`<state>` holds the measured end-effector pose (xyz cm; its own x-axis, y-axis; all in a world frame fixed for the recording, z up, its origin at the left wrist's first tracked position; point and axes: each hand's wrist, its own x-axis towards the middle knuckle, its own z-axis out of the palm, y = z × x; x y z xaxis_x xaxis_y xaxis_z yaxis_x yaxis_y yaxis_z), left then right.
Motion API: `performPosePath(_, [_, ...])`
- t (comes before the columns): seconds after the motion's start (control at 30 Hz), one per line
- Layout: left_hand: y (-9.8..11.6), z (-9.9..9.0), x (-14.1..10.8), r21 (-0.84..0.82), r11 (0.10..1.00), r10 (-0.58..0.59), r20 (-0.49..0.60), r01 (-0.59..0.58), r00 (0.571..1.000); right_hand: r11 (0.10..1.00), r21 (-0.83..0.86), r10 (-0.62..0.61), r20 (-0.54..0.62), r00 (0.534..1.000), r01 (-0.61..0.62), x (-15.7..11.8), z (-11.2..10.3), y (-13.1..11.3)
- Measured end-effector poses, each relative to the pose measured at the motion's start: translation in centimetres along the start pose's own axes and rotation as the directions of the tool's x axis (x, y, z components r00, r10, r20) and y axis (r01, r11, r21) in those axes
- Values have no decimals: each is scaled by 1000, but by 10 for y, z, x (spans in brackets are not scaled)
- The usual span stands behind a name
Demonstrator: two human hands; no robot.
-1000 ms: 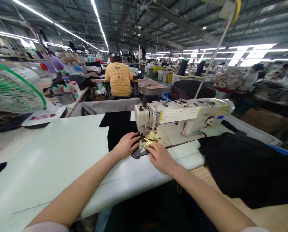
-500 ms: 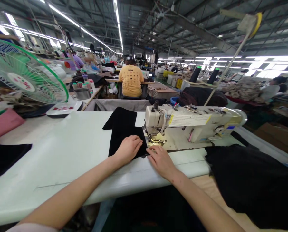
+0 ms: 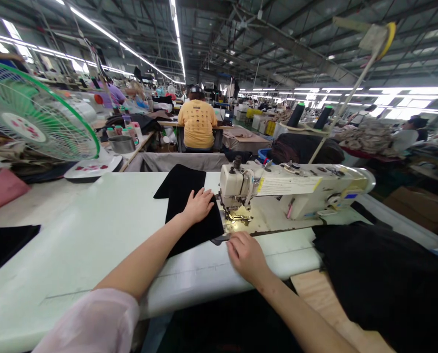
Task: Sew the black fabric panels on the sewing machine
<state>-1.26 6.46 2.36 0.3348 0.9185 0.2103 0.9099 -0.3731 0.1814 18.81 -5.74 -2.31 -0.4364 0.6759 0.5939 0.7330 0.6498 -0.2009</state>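
Black fabric point(image 3: 200, 236) lies flat on the pale work surface point(image 3: 105, 220), its right edge beside the sewing machine point(image 3: 278, 186). My left hand point(image 3: 199, 205) rests on the fabric with fingers stretched out toward the machine's needle area. At the front edge of the metal plate, just right of the fabric's near corner, is my right hand point(image 3: 246, 251). Its fingers are curled together. Whatever they may hold is hidden. A small lamp lights the presser foot point(image 3: 237, 216), to the right of the fabric.
A green-rimmed fan point(image 3: 38, 113) stands at the left. More black fabric hangs at the right point(image 3: 384, 279), and another black piece point(image 3: 9, 245) lies far left. A metal pot point(image 3: 121, 143) stands behind. A person in a yellow shirt point(image 3: 198, 122) sits ahead, facing away.
My left hand has slid forward over the fabric, its fingers now straighter. My right hand has drawn slightly nearer to me, curling its fingers. The fabric's near edge has shifted toward me.
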Motion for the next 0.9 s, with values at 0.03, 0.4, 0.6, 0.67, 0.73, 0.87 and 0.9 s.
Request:
performPosePath(0.03, [7, -8, -10, 12, 1000, 0, -22, 1, 1000, 1000, -8, 21, -11, 1000, -21, -2, -1, 0])
performPosePath(0.4, [27, -40, -107, 348, 936, -125, 450, -45, 884, 1000, -18, 10, 110, 994, -9, 1, -15, 6])
performPosePath(0.6, [-34, -43, -3, 314, 944, -129, 64, 103, 990, 977, -157, 162, 118, 980, -143, -8, -73, 40])
performPosePath(0.67, [-44, -37, 17, 190, 971, -139, -28, 142, 990, 926, -232, 325, 81, 942, -299, -22, -105, 57])
performPosePath(0.73, [-41, -28, 21, 27, 997, -71, -81, 73, 994, 837, -300, 485, 19, 874, -458, -43, -138, 76])
performPosePath(0.87, [8, -25, -15, -323, 932, 138, -97, -162, 986, 679, -372, 650, -95, 754, -633, -97, -185, 118])
performPosePath(0.9, [27, -29, -30, -414, 885, 193, -88, -212, 977, 657, -378, 672, -98, 734, -652, -110, -190, 126])
